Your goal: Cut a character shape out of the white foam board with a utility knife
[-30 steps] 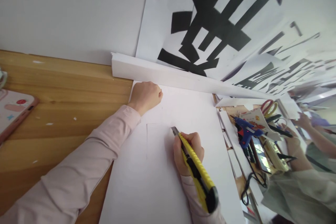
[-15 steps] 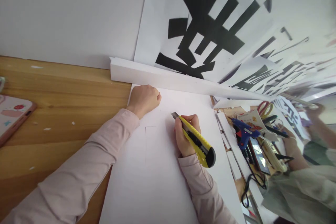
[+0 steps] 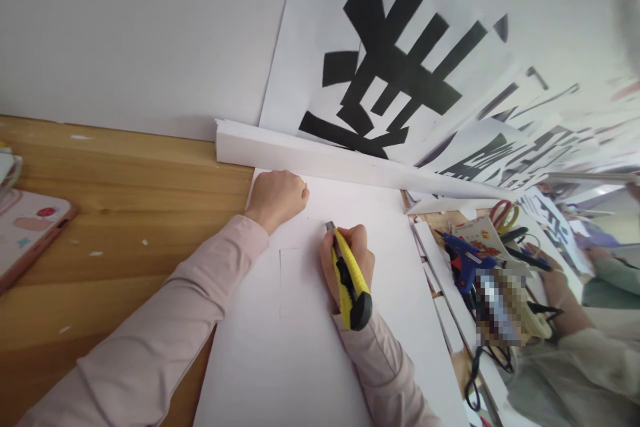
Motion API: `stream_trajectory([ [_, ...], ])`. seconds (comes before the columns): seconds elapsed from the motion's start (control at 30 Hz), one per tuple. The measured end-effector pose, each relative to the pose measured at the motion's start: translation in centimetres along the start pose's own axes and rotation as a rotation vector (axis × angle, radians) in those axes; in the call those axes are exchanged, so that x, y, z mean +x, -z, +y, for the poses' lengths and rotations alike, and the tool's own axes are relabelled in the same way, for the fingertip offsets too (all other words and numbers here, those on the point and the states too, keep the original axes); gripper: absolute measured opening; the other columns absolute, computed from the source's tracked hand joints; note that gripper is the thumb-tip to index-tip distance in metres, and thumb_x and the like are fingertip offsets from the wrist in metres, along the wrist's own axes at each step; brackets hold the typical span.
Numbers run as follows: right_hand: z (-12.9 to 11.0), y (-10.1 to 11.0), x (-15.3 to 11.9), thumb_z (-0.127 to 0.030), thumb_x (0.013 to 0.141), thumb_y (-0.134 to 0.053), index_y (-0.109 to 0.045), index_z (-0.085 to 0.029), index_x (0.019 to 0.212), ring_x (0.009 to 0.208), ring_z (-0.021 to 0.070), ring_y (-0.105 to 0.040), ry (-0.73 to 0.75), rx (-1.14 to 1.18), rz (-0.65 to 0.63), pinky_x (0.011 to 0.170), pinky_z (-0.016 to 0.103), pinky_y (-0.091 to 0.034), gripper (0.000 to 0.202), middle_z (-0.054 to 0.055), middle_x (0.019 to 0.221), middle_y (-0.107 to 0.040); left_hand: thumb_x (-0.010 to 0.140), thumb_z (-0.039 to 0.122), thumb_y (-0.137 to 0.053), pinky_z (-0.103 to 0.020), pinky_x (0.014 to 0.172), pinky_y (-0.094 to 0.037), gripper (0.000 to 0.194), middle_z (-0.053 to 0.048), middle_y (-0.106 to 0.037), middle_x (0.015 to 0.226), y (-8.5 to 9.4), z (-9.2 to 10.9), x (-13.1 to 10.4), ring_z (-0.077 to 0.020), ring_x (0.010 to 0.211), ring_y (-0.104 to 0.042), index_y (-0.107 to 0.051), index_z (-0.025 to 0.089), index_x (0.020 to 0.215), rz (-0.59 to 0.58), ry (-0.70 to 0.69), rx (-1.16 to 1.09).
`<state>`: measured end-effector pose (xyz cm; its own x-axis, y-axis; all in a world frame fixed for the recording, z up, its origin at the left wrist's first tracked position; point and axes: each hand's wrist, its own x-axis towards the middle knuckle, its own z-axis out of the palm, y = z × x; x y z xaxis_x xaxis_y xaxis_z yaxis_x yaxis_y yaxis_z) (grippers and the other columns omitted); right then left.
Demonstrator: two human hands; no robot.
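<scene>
Rising behind the wooden table (image 3: 125, 200) is a white wall (image 3: 125, 33), with a paper bearing a bold black character (image 3: 395, 73) on it. A white sheet (image 3: 270, 360) lies before you, its far edge by a long folded white strip (image 3: 310, 157). Another person's arm (image 3: 565, 293) reaches in at the right, near the scissors (image 3: 505, 213) and blue glue gun (image 3: 467, 260). Your left hand (image 3: 277, 199) rests on the sheet's far left corner, curled into a fist. Your right hand (image 3: 350, 257) grips the yellow cutter (image 3: 347, 280) over the sheet's middle; you can't tell whether its tip touches. A pink phone (image 3: 33, 230) lies far left. Thin lines (image 3: 281, 273) mark the sheet between your forearms.
</scene>
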<state>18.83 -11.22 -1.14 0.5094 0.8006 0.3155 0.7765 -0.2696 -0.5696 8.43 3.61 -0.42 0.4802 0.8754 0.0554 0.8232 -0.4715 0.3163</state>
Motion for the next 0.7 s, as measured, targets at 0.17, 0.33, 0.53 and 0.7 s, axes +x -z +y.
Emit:
stream_trajectory([
  [0.17,-0.1,-0.4,0.1,-0.038,0.090,-0.054,-0.047,-0.024,0.088,0.047,0.0136,-0.054,0.043,0.001,-0.003,0.051,0.024,-0.042,0.016,-0.004,0.061,-0.059,0.093,0.033,-0.038,-0.037,0.067,-0.045,0.046,-0.017,-0.075,0.086,-0.1,-0.1,0.0,-0.0322,0.086,-0.071,-0.079,0.014,0.092,0.018,-0.014,-0.002],
  [0.33,-0.7,0.0,0.5,-0.034,0.088,-0.055,-0.045,-0.025,0.083,0.047,0.0122,-0.050,0.048,0.077,-0.003,0.051,0.024,-0.042,0.014,-0.004,0.062,-0.057,0.093,0.033,-0.037,-0.037,0.067,-0.045,0.046,-0.017,-0.074,0.085,0.0,-0.1,-0.1,-0.0318,0.087,-0.071,-0.080,0.014,0.092,0.009,-0.015,-0.004],
  [0.53,-0.4,0.3,-0.3,-0.033,0.088,-0.057,-0.045,-0.025,0.082,0.044,0.0106,-0.048,0.048,0.104,0.005,0.049,0.022,-0.040,0.015,-0.006,0.059,-0.055,0.093,0.032,-0.038,-0.038,0.067,-0.046,0.046,-0.018,-0.074,0.085,-0.1,-0.2,0.0,-0.0325,0.086,-0.071,-0.079,0.013,0.092,0.012,-0.021,-0.009],
  [0.7,-0.1,0.6,-1.3,-0.033,0.084,-0.061,-0.046,-0.025,0.080,0.042,0.0099,-0.046,0.057,0.144,0.033,0.046,0.021,-0.038,0.017,-0.008,0.054,-0.053,0.093,0.031,-0.038,-0.037,0.066,-0.046,0.046,-0.018,-0.074,0.086,-0.1,-0.1,0.0,-0.0331,0.086,-0.071,-0.079,0.012,0.091,0.024,-0.029,-0.003],
])
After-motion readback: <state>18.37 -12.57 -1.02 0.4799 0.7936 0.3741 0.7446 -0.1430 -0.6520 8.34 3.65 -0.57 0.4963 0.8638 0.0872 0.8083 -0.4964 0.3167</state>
